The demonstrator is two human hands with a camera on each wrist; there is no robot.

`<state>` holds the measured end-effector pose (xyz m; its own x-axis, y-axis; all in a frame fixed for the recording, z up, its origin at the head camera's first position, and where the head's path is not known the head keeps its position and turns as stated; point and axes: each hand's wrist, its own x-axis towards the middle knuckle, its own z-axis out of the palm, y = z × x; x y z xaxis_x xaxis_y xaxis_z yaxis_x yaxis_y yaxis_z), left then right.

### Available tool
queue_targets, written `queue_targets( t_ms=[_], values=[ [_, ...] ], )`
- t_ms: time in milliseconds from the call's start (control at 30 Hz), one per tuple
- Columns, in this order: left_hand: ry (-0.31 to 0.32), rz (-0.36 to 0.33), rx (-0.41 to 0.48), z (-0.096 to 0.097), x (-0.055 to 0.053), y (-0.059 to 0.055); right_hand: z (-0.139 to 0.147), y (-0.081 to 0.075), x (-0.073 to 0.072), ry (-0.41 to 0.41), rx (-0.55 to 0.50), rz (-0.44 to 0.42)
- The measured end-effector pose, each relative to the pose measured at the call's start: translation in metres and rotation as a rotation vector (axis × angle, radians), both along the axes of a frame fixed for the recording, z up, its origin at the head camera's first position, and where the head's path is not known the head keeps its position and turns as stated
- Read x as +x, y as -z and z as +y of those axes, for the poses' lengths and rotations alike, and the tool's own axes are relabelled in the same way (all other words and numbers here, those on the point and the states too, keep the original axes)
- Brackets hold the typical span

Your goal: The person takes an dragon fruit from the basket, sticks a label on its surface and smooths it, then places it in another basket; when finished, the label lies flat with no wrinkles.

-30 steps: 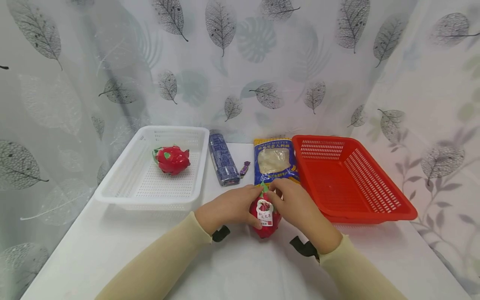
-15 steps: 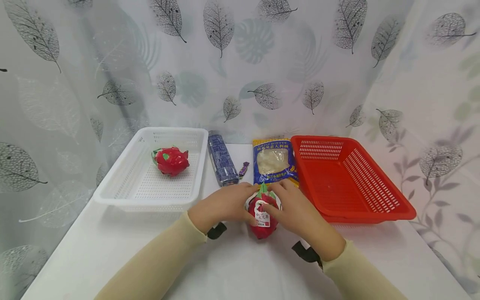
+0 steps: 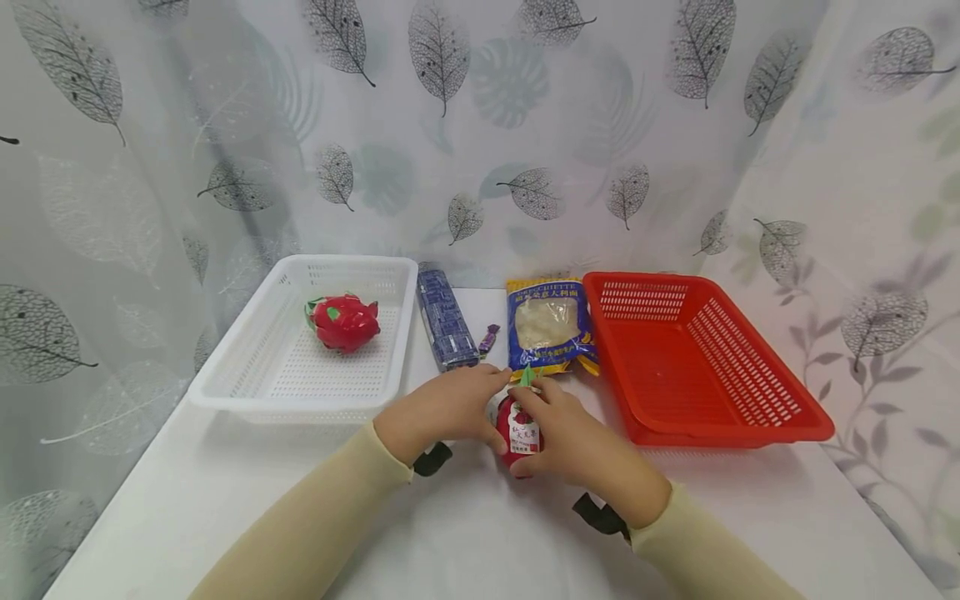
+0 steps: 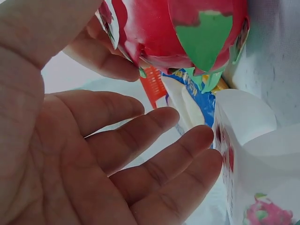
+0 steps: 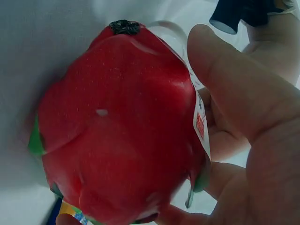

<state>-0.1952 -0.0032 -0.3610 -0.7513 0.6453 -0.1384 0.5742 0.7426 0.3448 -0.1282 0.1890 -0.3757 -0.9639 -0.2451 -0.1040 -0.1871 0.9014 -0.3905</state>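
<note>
A red dragon fruit (image 3: 510,433) with a green tip and green scales is on the white table between both hands, a white printed label (image 3: 525,433) on its near side. My right hand (image 3: 573,433) grips it from the right, thumb near the label and fingers reaching over the top. On the left, my left hand (image 3: 450,408) has its fingers extended; the left wrist view shows the palm (image 4: 61,164) apart from the fruit. There, its fingertips lie right at a curved white paper band (image 4: 243,183) printed with dragon fruit pictures.
A white basket (image 3: 285,404) at left holds another dragon fruit (image 3: 345,323). Behind the hands lie a long blue pack (image 3: 447,321), a purple wrapped candy (image 3: 489,338) and a blue-yellow pasta bag (image 3: 551,325). A red basket (image 3: 735,432) stands at right.
The right hand has shifted left and wraps further over the fruit, covering its right side. The left hand has drawn slightly left, and white paper shows beside the fruit's upper left.
</note>
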Motion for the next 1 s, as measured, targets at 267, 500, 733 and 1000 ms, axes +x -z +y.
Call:
queue_targets(
  t_ms=[267,500,733,1000],
  values=[
    [-0.008,0.014,-0.031,0.0000,-0.0009,0.0003,-0.0044,0.0045,-0.0041,0.014,-0.035,-0.019],
    [-0.017,0.012,-0.049,0.0014,-0.0014,0.0034,-0.0060,0.0054,-0.0051,0.031,-0.025,-0.050],
    [-0.009,0.007,-0.061,0.0017,-0.0001,0.0021,-0.0046,0.0065,-0.0042,0.031,-0.022,-0.052],
    [-0.010,0.001,-0.076,0.0022,-0.0008,0.0030,-0.0030,0.0082,-0.0045,0.031,-0.015,-0.055]
  ],
)
